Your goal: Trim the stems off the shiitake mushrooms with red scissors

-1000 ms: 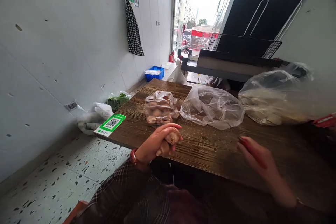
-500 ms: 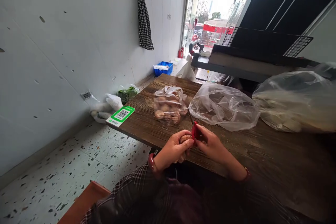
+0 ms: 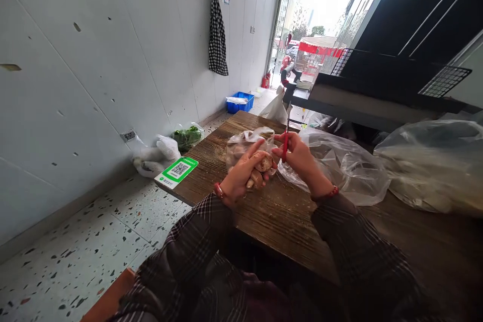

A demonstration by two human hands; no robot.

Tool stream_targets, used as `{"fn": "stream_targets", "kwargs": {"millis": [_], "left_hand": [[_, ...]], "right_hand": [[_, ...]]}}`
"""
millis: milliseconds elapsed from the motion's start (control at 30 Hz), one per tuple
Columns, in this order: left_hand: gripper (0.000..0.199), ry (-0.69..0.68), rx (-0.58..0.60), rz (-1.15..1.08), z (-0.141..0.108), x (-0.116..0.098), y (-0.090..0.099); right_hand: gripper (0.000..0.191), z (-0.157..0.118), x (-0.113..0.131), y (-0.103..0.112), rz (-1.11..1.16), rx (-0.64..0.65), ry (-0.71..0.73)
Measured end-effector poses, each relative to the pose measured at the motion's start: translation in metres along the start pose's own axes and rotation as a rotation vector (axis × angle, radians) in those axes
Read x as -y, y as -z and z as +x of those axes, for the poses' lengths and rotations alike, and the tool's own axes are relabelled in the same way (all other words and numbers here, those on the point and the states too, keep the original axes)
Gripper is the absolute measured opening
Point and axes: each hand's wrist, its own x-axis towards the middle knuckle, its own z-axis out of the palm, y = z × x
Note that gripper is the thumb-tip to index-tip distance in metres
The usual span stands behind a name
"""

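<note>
My left hand [image 3: 240, 175] is wrapped round brown mushrooms; one mushroom [image 3: 264, 162] has its cap facing up, and another mushroom [image 3: 256, 178] shows lower in the palm. Red-handled scissors [image 3: 286, 146] are gripped in my right hand [image 3: 302, 163], their blades pointing up and away from me. Whether the blades are parted is too small to tell. Both hands are raised over the table, close together. Just behind them stands a clear plastic bag [image 3: 236, 150] of mushrooms, partly hidden by my left hand.
The wooden table [image 3: 275, 216] also bears a crumpled clear bag [image 3: 358, 173], a big filled plastic bag [image 3: 430, 171] at the right and a green QR-code card [image 3: 177, 171] at the left corner. Bagged greens [image 3: 187, 136] and a blue crate [image 3: 240, 103] are on the floor.
Both hands have moved forward and up, towards the bag of mushrooms. The scissors have come away from the held mushroom and now stand upright. The view has shifted slightly.
</note>
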Motion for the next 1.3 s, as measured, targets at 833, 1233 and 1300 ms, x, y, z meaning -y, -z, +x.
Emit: {"fn": "stream_targets", "kwargs": {"millis": [833,1233,1300], "left_hand": [[0.041,0.263,0.313,0.682,-0.087,0.011,0.042],[0.035,0.182,0.192,1.069,-0.105,0.020,0.056],[0.033,0.174,0.119,1.140,-0.098,0.015,0.062]], "right_hand": [[0.029,-0.070,0.043,0.009,-0.165,0.438,-0.087],[0.046,0.063,-0.039,-0.041,-0.929,0.206,0.169],[0.039,0.077,-0.054,-0.043,-0.925,0.162,0.088]]}}
